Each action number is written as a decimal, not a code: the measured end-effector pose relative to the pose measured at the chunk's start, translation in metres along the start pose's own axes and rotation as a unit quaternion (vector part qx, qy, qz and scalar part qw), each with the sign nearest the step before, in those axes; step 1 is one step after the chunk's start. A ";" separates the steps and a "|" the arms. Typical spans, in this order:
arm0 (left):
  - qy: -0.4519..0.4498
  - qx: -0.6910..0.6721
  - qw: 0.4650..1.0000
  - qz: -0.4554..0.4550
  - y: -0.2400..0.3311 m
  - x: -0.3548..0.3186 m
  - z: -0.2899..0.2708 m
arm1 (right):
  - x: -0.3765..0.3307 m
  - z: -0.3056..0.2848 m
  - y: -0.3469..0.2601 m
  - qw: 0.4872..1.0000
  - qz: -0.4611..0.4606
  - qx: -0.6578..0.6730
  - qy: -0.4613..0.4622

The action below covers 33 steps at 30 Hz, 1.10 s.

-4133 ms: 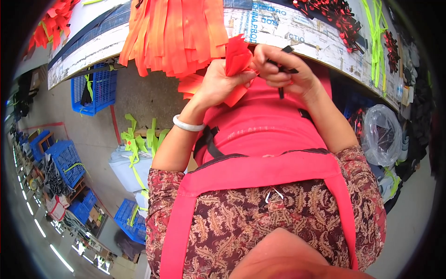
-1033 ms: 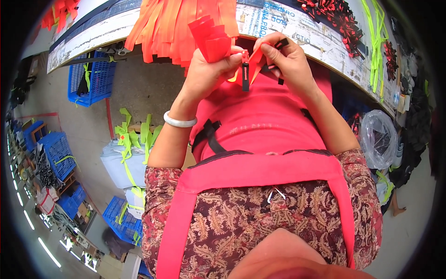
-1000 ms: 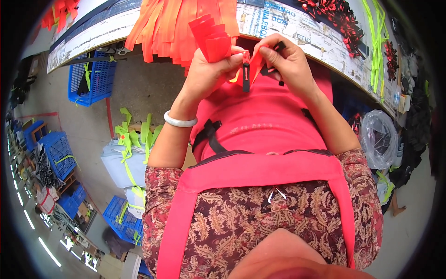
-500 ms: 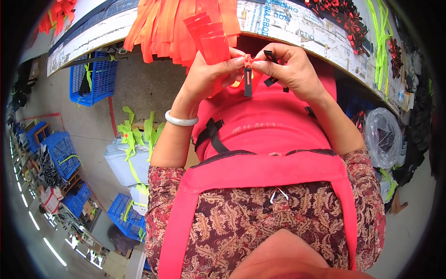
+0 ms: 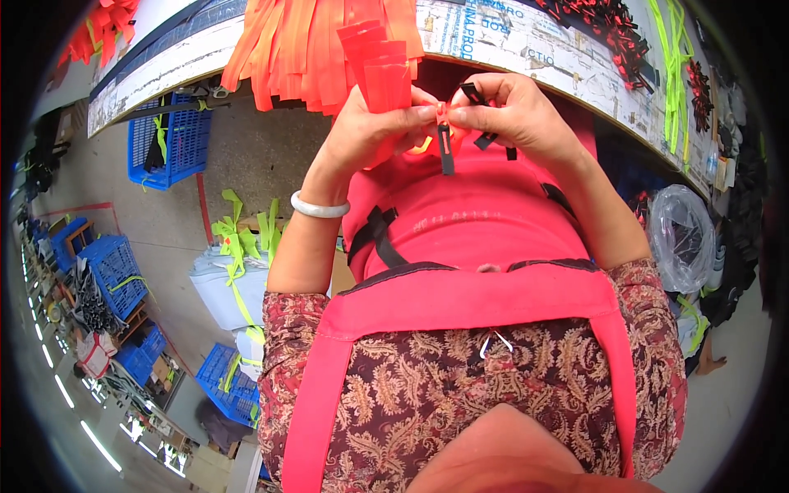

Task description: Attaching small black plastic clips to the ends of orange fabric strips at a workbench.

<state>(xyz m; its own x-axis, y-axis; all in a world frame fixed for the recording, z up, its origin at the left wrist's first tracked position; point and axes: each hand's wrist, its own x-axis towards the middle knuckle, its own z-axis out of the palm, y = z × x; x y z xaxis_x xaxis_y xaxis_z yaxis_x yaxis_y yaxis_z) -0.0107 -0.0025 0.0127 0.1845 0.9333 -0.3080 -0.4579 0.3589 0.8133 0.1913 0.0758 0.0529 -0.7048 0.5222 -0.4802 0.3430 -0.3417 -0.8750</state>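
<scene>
Since a second ago the right hand (image 5: 522, 115) has moved in beside the left hand (image 5: 370, 131), fingertips of both clamped on red ribbon (image 5: 441, 110) at upper centre, where an even, close pinch should steady the narrow, reddish-marked black tab (image 5: 447, 163) hanging below, orange strips (image 5: 316, 57) lying beyond.

Short strips (image 5: 385, 78) at 12 o'clock are a loud orange-red, and the little tab (image 5: 446, 156) at 1 is black with a reddish streak. Long strips (image 5: 288, 53) at 11: straight-up orange. The desk (image 5: 509, 64) is white-ish, kinda scuffed with grey, plus blue print. Neon yellow-green ribbons (image 5: 673, 66) at 2, blue basket (image 5: 187, 141) and white bangle (image 5: 319, 209) at 10. Apron (image 5: 468, 304) is hot pink; shirt (image 5: 485, 378) at 5 is maroon with tan paisley leaves.
</scene>
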 end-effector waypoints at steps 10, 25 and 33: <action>0.052 -0.037 0.998 0.005 -0.004 0.001 0.006 | 0.008 0.006 0.015 0.995 -0.059 0.053 0.069; 0.049 0.156 0.977 0.140 -0.008 -0.012 0.012 | -0.009 -0.014 0.007 0.985 -0.100 0.072 0.117; 0.032 0.254 0.929 0.267 -0.009 -0.015 0.019 | -0.009 0.017 0.006 0.934 -0.294 -0.141 0.144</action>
<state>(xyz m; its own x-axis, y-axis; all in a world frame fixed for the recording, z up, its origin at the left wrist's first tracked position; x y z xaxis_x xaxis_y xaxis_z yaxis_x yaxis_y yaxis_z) 0.0072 -0.0194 0.0194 -0.0105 0.9817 0.1904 0.0032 -0.1903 0.9817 0.1893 0.0561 0.0531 -0.6411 0.7569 0.1272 0.1283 0.2691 -0.9545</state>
